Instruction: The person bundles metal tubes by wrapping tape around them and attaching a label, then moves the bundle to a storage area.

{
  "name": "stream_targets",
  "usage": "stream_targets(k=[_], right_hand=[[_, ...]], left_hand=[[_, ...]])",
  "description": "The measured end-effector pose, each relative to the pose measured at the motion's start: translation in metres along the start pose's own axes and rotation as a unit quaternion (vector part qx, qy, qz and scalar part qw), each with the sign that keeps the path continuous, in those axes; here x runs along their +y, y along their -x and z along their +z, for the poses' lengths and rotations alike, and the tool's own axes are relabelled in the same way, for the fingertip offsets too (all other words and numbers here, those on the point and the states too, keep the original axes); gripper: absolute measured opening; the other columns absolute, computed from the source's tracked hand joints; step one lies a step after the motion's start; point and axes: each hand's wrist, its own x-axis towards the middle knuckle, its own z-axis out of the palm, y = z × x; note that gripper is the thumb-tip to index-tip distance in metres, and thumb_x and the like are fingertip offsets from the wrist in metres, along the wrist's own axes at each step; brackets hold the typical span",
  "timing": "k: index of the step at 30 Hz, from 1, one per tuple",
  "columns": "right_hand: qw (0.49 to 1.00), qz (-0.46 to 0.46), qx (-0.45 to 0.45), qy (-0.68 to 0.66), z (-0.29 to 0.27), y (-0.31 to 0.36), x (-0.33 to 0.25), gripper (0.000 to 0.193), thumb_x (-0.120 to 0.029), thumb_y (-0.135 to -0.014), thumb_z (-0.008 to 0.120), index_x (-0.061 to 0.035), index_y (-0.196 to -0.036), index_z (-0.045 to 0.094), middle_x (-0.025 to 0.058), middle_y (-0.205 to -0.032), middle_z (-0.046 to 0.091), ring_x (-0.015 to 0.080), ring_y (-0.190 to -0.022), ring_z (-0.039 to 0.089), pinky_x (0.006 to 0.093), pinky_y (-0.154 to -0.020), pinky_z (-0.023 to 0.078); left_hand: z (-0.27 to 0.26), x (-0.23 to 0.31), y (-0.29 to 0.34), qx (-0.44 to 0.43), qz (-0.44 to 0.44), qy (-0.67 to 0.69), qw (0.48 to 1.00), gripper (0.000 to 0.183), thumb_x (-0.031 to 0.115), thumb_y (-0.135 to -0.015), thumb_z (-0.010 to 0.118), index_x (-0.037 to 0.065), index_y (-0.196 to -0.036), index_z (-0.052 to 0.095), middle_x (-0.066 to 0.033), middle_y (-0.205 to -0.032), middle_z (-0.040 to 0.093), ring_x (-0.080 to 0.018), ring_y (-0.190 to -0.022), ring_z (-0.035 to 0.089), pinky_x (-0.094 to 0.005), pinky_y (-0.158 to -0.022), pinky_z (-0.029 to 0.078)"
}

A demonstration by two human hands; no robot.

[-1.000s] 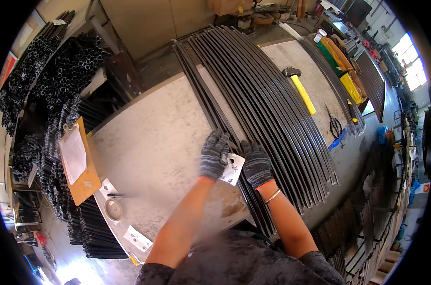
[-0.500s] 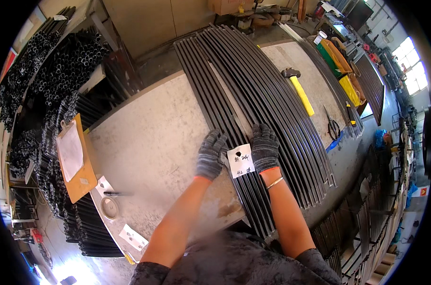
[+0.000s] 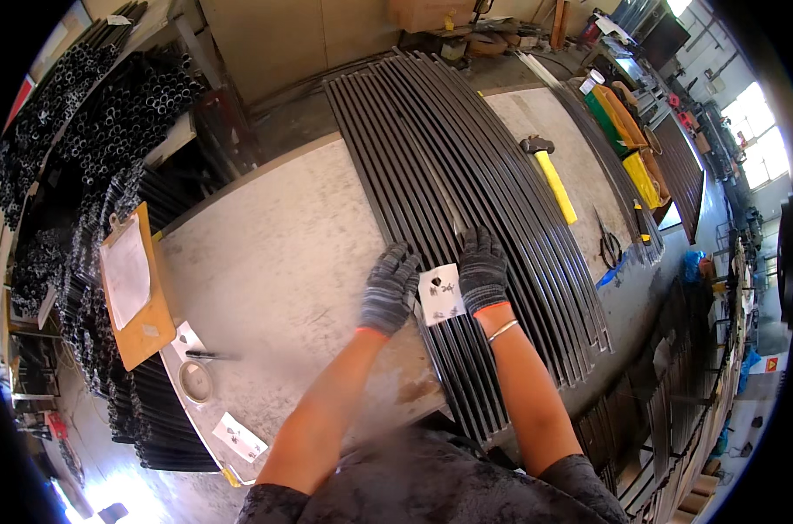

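Long dark metal tubes (image 3: 527, 218) lie side by side across the table. My left hand (image 3: 390, 288), in a grey striped knit glove, rests along their left edge with its fingers stretched forward. My right hand (image 3: 484, 272), gloved alike, lies on top of the tubes, fingers pointing away from me. Between the hands a white paper label (image 3: 440, 295) with dark handwriting lies on the tubes. Both hands come close to its sides; whether they touch it I cannot tell. The fingertips are partly hidden against the tubes.
A hammer (image 3: 554, 182) with a yellow handle and black scissors (image 3: 608, 247) lie right of the tubes. At left are a clipboard (image 3: 141, 288), a tape roll (image 3: 196, 382), a black pen (image 3: 206, 355) and another paper label (image 3: 239, 437). Tube stacks (image 3: 139, 113) fill the rack beyond.
The gap between the two groups of tubes has narrowed to a thin slit near my right hand. My hands and the label stay in almost the same place.
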Motion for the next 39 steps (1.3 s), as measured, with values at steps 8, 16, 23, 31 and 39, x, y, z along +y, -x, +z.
stream_targets(k=[8,16,23,31,39], right_hand=[[0.997,0.067,0.012,-0.025,0.015,-0.009,-0.011,0.056,-0.026,-0.087,0.052,-0.0035,-0.136,0.037,0.0191,-0.139,0.038,0.0388,-0.126,0.038,0.0521,-0.105,0.029],[0.991,0.120,0.026,-0.061,0.007,-0.004,-0.008,0.034,-0.028,-0.088,0.051,-0.0059,-0.113,0.056,0.0159,-0.113,0.056,0.0325,-0.107,0.051,0.0431,-0.091,0.042],[0.990,-0.085,0.110,-0.003,-0.010,0.002,0.002,0.024,-0.023,-0.085,0.053,-0.0060,-0.099,0.061,0.0194,-0.126,0.050,0.0348,-0.117,0.048,0.0466,-0.097,0.039],[0.998,0.007,-0.008,-0.063,0.002,-0.007,0.009,0.026,-0.024,-0.086,0.053,-0.0127,-0.108,0.059,0.0203,-0.132,0.046,0.0381,-0.113,0.051,0.0496,-0.093,0.042],[0.997,-0.047,0.062,-0.017,-0.019,-0.009,0.013,0.031,-0.025,-0.090,0.049,-0.0119,-0.114,0.061,0.0162,-0.130,0.049,0.0355,-0.121,0.046,0.0508,-0.097,0.037]], left_hand=[[-0.002,-0.001,0.001,0.027,0.003,0.010,1.000,0.031,0.007,-0.083,0.060,0.006,-0.114,0.063,-0.0185,-0.125,0.053,-0.0358,-0.118,0.049,-0.0413,-0.100,0.041],[-0.002,0.004,0.001,-0.011,-0.012,-0.016,1.000,0.035,0.011,-0.083,0.061,0.013,-0.117,0.062,-0.0138,-0.132,0.049,-0.0351,-0.126,0.042,-0.0452,-0.105,0.033],[-0.002,0.004,0.004,-0.037,-0.035,-0.067,0.996,0.038,0.021,-0.085,0.058,0.020,-0.123,0.059,-0.0093,-0.137,0.046,-0.0295,-0.132,0.035,-0.0514,-0.111,0.016],[-0.002,0.005,0.002,-0.041,-0.029,-0.077,0.996,0.042,0.020,-0.082,0.061,0.020,-0.124,0.059,-0.0092,-0.138,0.044,-0.0296,-0.133,0.034,-0.0509,-0.111,0.016],[-0.003,0.008,0.000,-0.039,-0.024,-0.081,0.996,0.042,0.020,-0.081,0.061,0.019,-0.123,0.059,-0.0106,-0.138,0.044,-0.0316,-0.132,0.035,-0.0508,-0.110,0.018]])
